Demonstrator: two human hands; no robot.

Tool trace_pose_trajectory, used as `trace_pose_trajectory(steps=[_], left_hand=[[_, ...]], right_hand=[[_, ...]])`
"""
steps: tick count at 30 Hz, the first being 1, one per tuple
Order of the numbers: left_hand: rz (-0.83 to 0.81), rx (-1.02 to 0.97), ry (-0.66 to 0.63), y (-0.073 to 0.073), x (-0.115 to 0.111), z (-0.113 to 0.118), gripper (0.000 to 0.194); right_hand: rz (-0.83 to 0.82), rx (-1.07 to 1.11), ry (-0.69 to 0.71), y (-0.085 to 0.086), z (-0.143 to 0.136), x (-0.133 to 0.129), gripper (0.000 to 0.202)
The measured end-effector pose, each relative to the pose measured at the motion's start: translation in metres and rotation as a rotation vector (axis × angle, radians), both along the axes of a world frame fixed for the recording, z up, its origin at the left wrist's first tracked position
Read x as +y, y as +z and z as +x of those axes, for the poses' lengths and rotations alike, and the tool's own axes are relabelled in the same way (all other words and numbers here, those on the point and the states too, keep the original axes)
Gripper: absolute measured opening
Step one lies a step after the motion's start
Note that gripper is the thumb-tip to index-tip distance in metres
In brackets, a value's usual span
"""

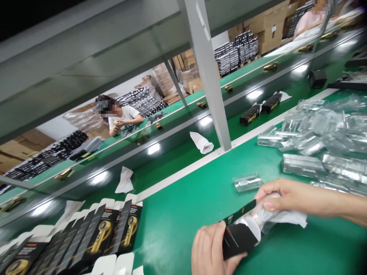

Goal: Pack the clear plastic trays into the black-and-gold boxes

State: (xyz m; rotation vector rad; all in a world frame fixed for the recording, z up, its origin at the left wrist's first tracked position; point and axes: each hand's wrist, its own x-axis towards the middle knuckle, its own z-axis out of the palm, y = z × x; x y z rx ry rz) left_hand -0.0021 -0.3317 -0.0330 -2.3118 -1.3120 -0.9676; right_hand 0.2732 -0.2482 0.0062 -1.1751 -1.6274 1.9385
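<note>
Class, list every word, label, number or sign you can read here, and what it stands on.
No text reads with certainty.
Lower-left black boxes: white and orange print, too small and blurred.
Open box in left hand: fine print, too blurred.
Two farther boxes: markings, illegible.
Back carton: white label, too small.

White-wrapped item (262, 214) at open black box (240, 240)

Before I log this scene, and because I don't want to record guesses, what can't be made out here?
All in the head view:
Inside of the black box: hidden by its walls and the wrapped bundle at its mouth.
Bundle's contents: covered by white wrapping and the right hand.
Black box's left end: covered by the left hand.
Row of printed boxes: cut off by the left and bottom edges.
Distant gold pieces: too small for detail.
</note>
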Motion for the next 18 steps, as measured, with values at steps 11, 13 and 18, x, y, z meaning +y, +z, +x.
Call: trace_pose_trajectory(steps=[11, 13, 18], left_hand=[[-0.198, 0.190, -0.093, 0.025, 0.008, 0.011, 0.051], [-0.223, 0.161, -0.102, 0.027, 0.010, 0.016, 0.050], [-0.285, 0.124, -0.100, 0.030, 0.013, 0.022, 0.045]], right_hand=[[0.031, -0.035, -0.053, 0.004, -0.006, -0.007, 0.040], [0.026, -0.033, -0.062, 0.004, -0.007, -0.008, 0.040], [0.053, 0.006, -0.061, 0.003, -0.009, -0.010, 0.037]])
